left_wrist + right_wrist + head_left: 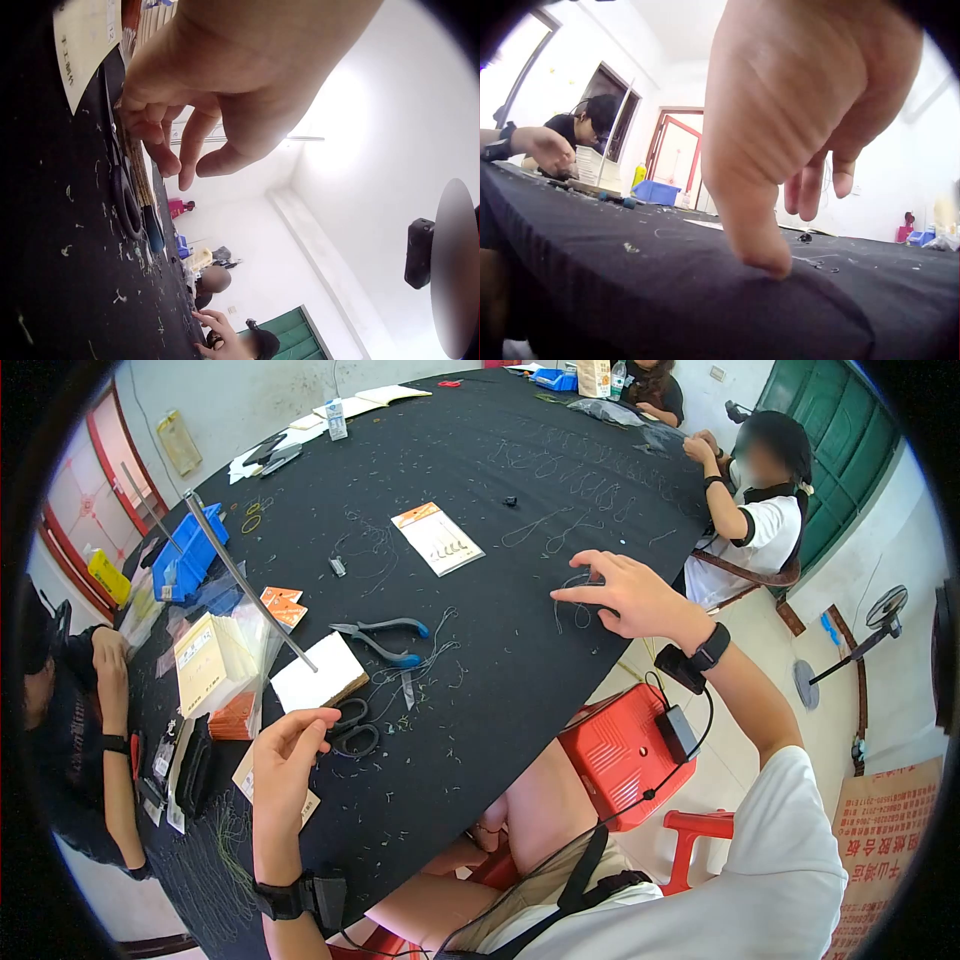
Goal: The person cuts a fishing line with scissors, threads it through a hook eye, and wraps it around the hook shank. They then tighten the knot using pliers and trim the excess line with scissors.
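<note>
My right hand [640, 595] is over the table's near right edge, fingers spread, beside thin dark loops of line [575, 615]. The right wrist view shows that hand [795, 112] with its thumb tip low at the black cloth and small loops [817, 264] just beyond. My left hand [285, 755] is beside black-handled scissors [355, 740], fingers loosely bent; in the left wrist view, that hand [225, 90] has a gap between thumb and fingers, and nothing shows in it. Blue-tipped pliers [375, 628] lie beyond, near a pale block [325, 675] with an upright metal rod [245, 580].
A card packet [438, 542] lies mid-table on black cloth [480, 660] strewn with line clippings. At left are a blue bin [190, 555], stacked cards [210, 665] and a seated person. Others sit at the far right. A red stool [625, 760] stands below the edge.
</note>
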Demonstrator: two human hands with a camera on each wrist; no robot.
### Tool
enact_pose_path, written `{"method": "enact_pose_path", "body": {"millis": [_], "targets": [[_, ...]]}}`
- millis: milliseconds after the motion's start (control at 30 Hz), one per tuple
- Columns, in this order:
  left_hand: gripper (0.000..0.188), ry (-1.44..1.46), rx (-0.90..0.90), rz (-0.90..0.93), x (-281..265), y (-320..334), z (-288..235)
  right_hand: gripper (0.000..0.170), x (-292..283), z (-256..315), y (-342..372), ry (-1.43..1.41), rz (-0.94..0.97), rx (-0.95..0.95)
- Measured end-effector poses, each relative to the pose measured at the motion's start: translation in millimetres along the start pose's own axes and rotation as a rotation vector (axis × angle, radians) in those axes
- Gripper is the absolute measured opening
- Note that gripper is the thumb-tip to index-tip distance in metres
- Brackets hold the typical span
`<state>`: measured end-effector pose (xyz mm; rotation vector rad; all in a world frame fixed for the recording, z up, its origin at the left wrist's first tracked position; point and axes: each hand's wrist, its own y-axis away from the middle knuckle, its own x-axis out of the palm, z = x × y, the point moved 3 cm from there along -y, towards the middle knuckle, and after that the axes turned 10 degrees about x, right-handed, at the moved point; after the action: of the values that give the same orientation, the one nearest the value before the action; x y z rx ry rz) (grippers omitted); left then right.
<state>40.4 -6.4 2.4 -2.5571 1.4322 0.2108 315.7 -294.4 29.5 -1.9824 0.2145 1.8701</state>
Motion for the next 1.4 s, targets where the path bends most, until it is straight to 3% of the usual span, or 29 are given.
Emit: {"method": "enact_pose_path", "body": {"millis": [100, 267, 367, 467, 700, 1100, 1333, 1367, 1400], "targets": [[0.016, 0.001, -0.007, 0.0, -1, 0, 1, 0.048, 3, 6, -6, 0.001, -0.026, -0.024], [0.016, 0.017, 0.004, 0.004, 0, 0, 1, 0.02, 8, 1, -14, -0.058, -0.015, -0.102], [0.016, 0.028, -0.005, 0.006, 0, 0, 1, 0.016, 12, -3, -13, -0.069, -0.052, -0.149], [0.015, 0.018, -0.009, 0.001, -1, 0, 2, 0.006, 13, -3, -11, -0.12, -0.063, -0.063], [0.016, 0.012, -0.002, 0.009, 0, -1, 2, 0.005, 1, -5, -15, -0.305, -0.122, 0.006], [0.016, -0.013, 0.004, 0.017, -1, -1, 2, 0.006, 2, 57, -40, -0.311, -0.134, -0.2], [0.016, -0.019, 0.006, 0.016, 0, 0, 0, 0.004, 12, 82, -48, -0.277, -0.046, -0.239], [0.016, -0.019, 0.008, 0.02, 0, 0, -1, 0.005, 13, 83, -48, -0.217, 0.002, -0.242], [0.017, -0.023, -0.003, 0.01, 1, 0, -2, 0.017, 13, 83, -49, -0.151, 0.086, -0.24]]}}
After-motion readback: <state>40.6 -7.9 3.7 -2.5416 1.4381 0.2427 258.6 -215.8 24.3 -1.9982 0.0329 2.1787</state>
